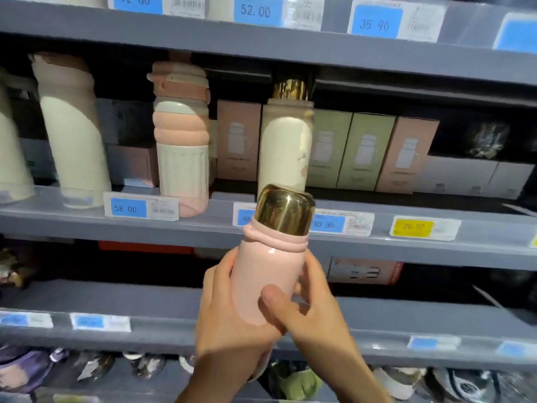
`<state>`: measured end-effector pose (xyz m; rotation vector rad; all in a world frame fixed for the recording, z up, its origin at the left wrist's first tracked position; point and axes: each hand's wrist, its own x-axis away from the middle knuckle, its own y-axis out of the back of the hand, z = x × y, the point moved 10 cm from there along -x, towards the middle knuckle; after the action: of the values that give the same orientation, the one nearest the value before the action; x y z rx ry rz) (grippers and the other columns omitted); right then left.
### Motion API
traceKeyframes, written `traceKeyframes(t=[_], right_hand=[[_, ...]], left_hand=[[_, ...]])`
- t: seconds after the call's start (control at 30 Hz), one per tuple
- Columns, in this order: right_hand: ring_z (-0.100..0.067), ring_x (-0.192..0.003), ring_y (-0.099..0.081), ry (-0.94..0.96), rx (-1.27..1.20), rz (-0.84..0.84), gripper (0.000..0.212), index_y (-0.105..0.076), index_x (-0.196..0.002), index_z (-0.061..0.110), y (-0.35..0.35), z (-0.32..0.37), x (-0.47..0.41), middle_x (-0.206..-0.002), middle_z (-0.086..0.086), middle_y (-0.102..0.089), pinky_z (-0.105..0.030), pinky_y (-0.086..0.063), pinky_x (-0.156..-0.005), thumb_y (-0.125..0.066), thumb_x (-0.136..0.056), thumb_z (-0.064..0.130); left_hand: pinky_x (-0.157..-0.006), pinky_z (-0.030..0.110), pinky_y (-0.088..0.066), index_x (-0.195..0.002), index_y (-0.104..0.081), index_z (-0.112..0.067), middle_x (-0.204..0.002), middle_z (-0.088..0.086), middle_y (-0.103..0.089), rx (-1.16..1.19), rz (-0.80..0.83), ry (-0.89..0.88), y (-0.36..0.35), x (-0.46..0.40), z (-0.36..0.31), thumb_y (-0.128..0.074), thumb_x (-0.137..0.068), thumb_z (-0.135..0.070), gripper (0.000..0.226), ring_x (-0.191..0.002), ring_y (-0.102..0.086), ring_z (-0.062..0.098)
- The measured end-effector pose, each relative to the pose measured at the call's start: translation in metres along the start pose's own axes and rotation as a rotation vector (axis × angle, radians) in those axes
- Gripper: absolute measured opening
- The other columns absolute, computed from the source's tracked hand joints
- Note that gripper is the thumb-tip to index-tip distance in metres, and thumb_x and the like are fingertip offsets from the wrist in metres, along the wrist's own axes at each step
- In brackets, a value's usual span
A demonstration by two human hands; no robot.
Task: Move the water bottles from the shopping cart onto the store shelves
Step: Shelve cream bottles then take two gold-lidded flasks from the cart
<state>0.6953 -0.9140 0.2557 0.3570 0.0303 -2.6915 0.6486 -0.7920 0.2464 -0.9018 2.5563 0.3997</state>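
A pink water bottle (268,271) with a shiny gold cap is held upright in front of the grey shelves, its cap level with the edge of the middle shelf (203,225). My left hand (229,318) wraps its lower body from the left and below. My right hand (308,309) grips it from the right, thumb across the front. Directly behind it on the middle shelf stands a cream bottle with a gold cap (286,141). A pink-and-cream ribbed bottle (181,138) and a cream bottle (71,129) stand further left. The shopping cart is out of view.
Pink and green product boxes (363,152) line the back of the middle shelf to the right. Price tags (128,209) hang on the shelf edges. The upper shelf (319,50) overhangs closely above the bottles. Lower shelves (145,333) hold bagged goods.
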Motion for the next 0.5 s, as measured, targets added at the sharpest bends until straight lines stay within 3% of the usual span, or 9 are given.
traceKeyframes(t=[0.07,0.13,0.23,0.3,0.37,0.43,0.5], right_hand=[[0.007,-0.09,-0.066,-0.021,-0.048,-0.038,0.084,-0.045,-0.124,0.033,0.019,-0.005,0.003,-0.098,0.028,-0.068,-0.013,-0.051,-0.067,-0.083,-0.049,0.037],[0.003,-0.088,-0.067,0.012,-0.059,-0.144,0.084,-0.048,-0.117,0.031,0.048,0.002,0.009,-0.096,0.022,-0.069,-0.015,-0.052,-0.066,-0.083,-0.04,0.039],[-0.006,-0.091,-0.069,0.057,-0.008,-0.314,0.083,-0.05,-0.114,0.03,0.095,0.012,0.021,-0.098,0.012,-0.07,-0.026,-0.057,-0.07,-0.088,-0.04,0.033],[-0.011,-0.091,-0.069,0.074,0.01,-0.413,0.082,-0.052,-0.115,0.03,0.122,0.017,0.031,-0.1,0.007,-0.07,-0.034,-0.059,-0.073,-0.087,-0.041,0.034],[-0.012,-0.091,-0.07,0.095,0.011,-0.453,0.082,-0.054,-0.115,0.027,0.139,0.024,0.036,-0.101,0.004,-0.071,-0.031,-0.058,-0.069,-0.085,-0.04,0.039],[-0.013,-0.089,-0.071,0.112,-0.016,-0.447,0.078,-0.057,-0.115,0.022,0.15,0.033,0.034,-0.099,0.001,-0.073,-0.026,-0.056,-0.066,-0.083,-0.043,0.038],[-0.017,-0.086,-0.072,0.102,-0.042,-0.449,0.077,-0.06,-0.114,0.016,0.158,0.041,0.026,-0.095,-0.003,-0.074,-0.024,-0.055,-0.063,-0.08,-0.045,0.04]], left_hand=[[-0.074,0.011,-0.042,-0.114,-0.037,-0.054,-0.11,-0.032,-0.038,-0.087,0.056,-0.071,-0.03,0.003,-0.017,-0.073,-0.044,-0.041,0.08,-0.1,-0.049,-0.004],[-0.085,0.023,-0.045,-0.124,-0.032,-0.052,-0.115,-0.039,-0.03,-0.122,0.149,-0.148,-0.059,0.006,-0.032,-0.07,-0.046,-0.045,0.087,-0.105,-0.045,-0.002],[-0.096,0.036,-0.046,-0.127,-0.023,-0.064,-0.125,-0.036,-0.026,-0.062,0.361,-0.228,-0.099,0.015,-0.051,-0.074,-0.048,-0.042,0.096,-0.118,-0.042,0.0],[-0.099,0.033,-0.044,-0.133,-0.017,-0.063,-0.128,-0.036,-0.025,0.011,0.517,-0.247,-0.121,0.025,-0.062,-0.077,-0.05,-0.044,0.105,-0.124,-0.037,-0.003],[-0.098,0.024,-0.042,-0.135,-0.01,-0.067,-0.131,-0.039,-0.022,0.028,0.602,-0.27,-0.132,0.032,-0.068,-0.078,-0.053,-0.049,0.108,-0.126,-0.032,-0.008],[-0.098,0.016,-0.037,-0.129,-0.008,-0.075,-0.132,-0.044,-0.023,0.082,0.62,-0.264,-0.128,0.031,-0.069,-0.072,-0.055,-0.06,0.099,-0.127,-0.03,-0.013],[-0.102,0.014,-0.031,-0.131,-0.02,-0.069,-0.137,-0.04,-0.029,0.083,0.507,-0.285,-0.109,0.014,-0.067,-0.061,-0.061,-0.066,0.081,-0.129,-0.03,-0.013]])
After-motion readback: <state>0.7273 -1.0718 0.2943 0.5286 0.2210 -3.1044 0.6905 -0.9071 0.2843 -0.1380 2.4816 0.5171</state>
